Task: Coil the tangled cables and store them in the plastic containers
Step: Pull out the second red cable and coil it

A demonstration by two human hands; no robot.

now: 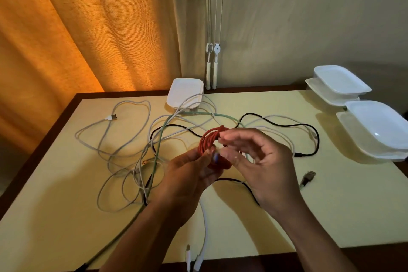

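Above the middle of the table [309, 216], both hands meet on the red cable [209, 141], which is wound into a small coil and held off the surface. Fingers of the left hand [189, 174] are curled round the coil's lower side, apparently so that the loops cannot spring apart. On the right hand [260, 161], thumb and forefinger are drawn together at the coil's upper edge while the other fingers are loosely bent and apart; this pinch probably serves to tuck in the free end, though the end itself is too small to make out. Beneath the hands the uncoiled cables cross one another: white cables [123, 139], a green cable [159, 146] and a black cable [287, 125]. One plastic container [185, 93] stands at the far edge with a white loop against its front; stacked containers [375, 126] stand at the right edge, near enough to receive the finished coil. Whether any holds a cable cannot be told
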